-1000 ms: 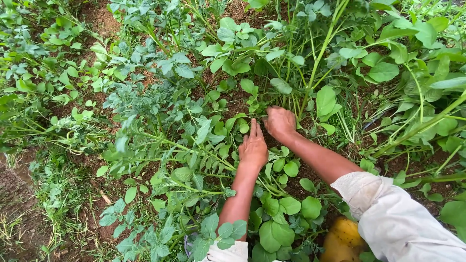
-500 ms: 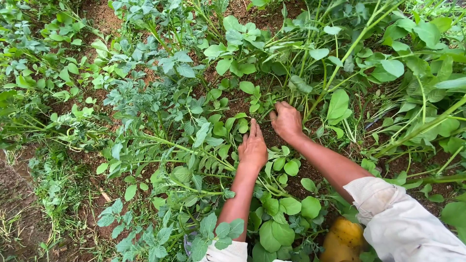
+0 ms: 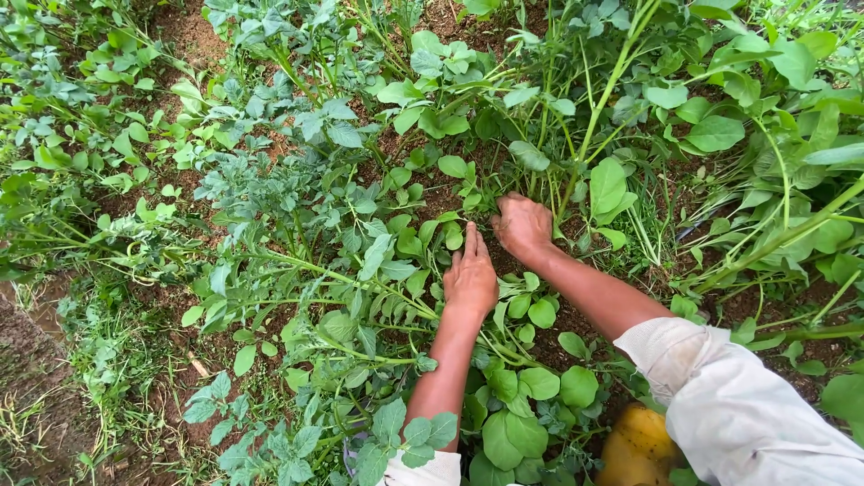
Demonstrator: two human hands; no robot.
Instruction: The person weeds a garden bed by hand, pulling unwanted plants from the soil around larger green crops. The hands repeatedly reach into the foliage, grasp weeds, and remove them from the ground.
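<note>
Nearest the camera, a yellow rounded object (image 3: 637,447) is seen beside the white rolled sleeve (image 3: 747,405); further out, the left hand (image 3: 471,277) is laid flat, fingers extended and pointing away, on low green broad-leaved plants (image 3: 423,234); beyond it, the right hand (image 3: 522,225) is curled down among thin green stems (image 3: 576,153) rising away from it; whether anything is gripped cannot be told.

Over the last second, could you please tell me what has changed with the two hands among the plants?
Little changed. The right hand edged slightly further away into the leafy plants; nothing visibly taken or released. The left hand stayed flat, palm down, on the low leaves beside it.
</note>
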